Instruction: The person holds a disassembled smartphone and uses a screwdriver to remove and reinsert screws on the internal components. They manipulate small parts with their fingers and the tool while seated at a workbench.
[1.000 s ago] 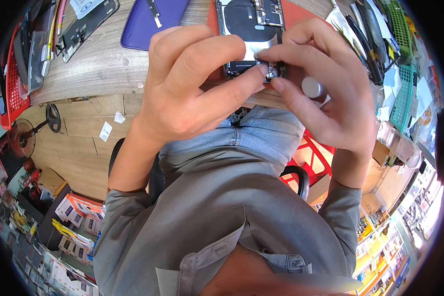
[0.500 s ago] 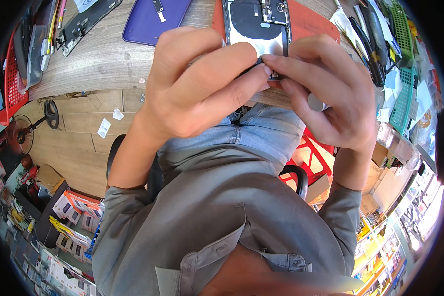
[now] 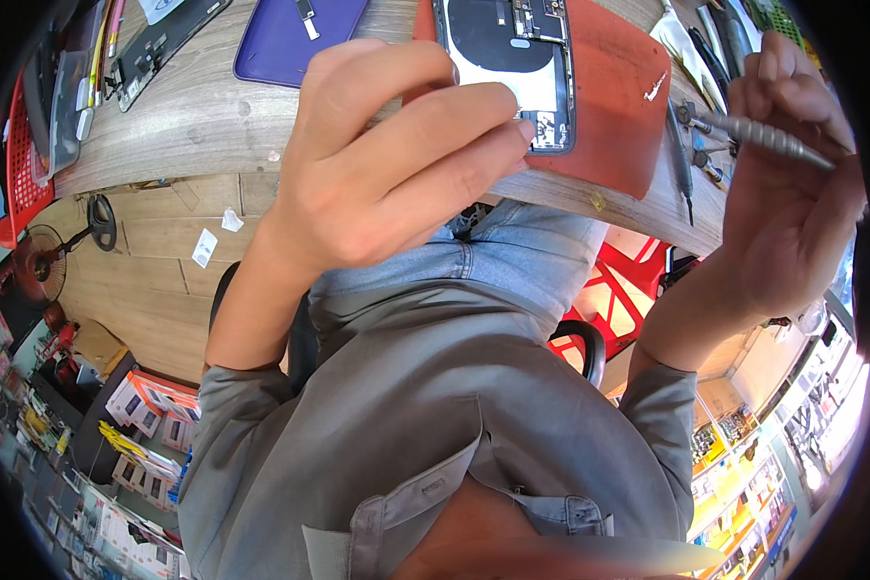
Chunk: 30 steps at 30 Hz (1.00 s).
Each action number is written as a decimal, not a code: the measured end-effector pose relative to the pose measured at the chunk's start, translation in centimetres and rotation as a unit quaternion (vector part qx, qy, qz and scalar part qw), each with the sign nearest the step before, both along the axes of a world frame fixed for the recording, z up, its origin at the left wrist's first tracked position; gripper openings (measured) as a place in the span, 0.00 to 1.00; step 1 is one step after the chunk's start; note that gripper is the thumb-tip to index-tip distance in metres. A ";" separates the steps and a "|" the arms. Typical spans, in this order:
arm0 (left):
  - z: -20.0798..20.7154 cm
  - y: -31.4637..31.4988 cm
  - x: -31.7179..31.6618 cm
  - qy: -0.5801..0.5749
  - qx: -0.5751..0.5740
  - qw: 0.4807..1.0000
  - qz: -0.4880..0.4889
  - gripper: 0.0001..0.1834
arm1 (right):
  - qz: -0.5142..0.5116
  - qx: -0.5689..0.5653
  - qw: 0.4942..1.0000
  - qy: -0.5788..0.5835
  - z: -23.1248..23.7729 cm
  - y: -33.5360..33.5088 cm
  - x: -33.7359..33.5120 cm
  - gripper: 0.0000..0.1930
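Observation:
An opened phone [image 3: 503, 43] lies on a red-orange mat [image 3: 614, 106], its circuit board and silvery inner plate exposed. My left hand [image 3: 387, 159] is closed over the phone's near left corner, fingertips pressed together. Whatever those fingers pinch, if anything, is hidden, and I cannot tell whether they touch the phone. Off to the right, my right hand [image 3: 793, 193] is closed around a grey metal screwdriver [image 3: 768, 138] with a knurled handle. Several slim tools, including a dark pen-like screwdriver [image 3: 680, 159], lie on the table beside the mat, close to the right hand.
Left of the phone, a purple tray [image 3: 280, 48] holds a small dark part. Farther left are a phone frame [image 3: 169, 53], pencils and a red basket [image 3: 29, 174]. White spatula-like tools [image 3: 681, 48] lie at back right. The table's [image 3: 203, 135] front edge runs below my hands.
My right hand has moved from the phone out to the right, bringing the screwdriver into plain sight. The phone's near end is uncovered. My left hand has stayed nearly in place.

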State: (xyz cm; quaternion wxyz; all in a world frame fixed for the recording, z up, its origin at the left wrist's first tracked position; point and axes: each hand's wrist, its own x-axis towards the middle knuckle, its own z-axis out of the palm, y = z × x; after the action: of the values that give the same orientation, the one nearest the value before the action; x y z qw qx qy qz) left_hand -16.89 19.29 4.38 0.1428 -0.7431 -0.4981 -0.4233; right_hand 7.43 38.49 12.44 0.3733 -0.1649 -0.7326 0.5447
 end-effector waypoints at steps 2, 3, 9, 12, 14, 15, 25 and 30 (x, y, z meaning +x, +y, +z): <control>0.0 0.0 0.0 -0.010 0.003 1.000 0.003 0.23 | 0.150 -0.139 0.978 0.051 -0.7 -0.3 -0.2 0.36; -0.1 0.1 0.0 -0.013 0.006 1.000 0.004 0.23 | 0.198 -0.195 0.958 0.067 -1.0 -0.5 -0.6 0.37; -0.5 0.7 -0.4 -0.009 0.043 0.999 -0.011 0.24 | 0.038 -0.209 0.973 0.089 -2.8 -3.4 -2.2 0.36; -0.5 0.9 -0.6 -0.005 0.041 0.999 -0.019 0.24 | -0.006 -0.226 0.969 0.097 -3.7 -4.2 -2.3 0.31; -0.7 1.1 -0.6 -0.001 0.061 0.998 -0.024 0.23 | -0.041 -0.197 0.976 0.085 -4.3 -5.0 -2.4 0.16; -0.7 1.2 -0.6 0.001 0.067 0.997 -0.024 0.23 | -0.060 -0.181 0.979 0.079 -4.4 -5.3 -2.4 0.13; -0.7 0.8 -0.6 0.017 0.050 0.999 -0.012 0.22 | -0.145 -0.097 0.982 0.077 -4.6 -7.5 -4.1 0.25; -0.7 0.8 -0.6 0.018 0.052 0.998 -0.013 0.21 | -0.151 -0.085 0.983 0.058 -4.5 -7.6 -4.4 0.25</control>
State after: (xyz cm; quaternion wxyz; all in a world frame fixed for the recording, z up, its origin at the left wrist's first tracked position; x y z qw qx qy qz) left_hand -17.52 20.12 3.71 0.1847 -0.7482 -0.4635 -0.4373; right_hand 3.03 30.88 7.96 0.4782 -0.2724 -0.6275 0.5508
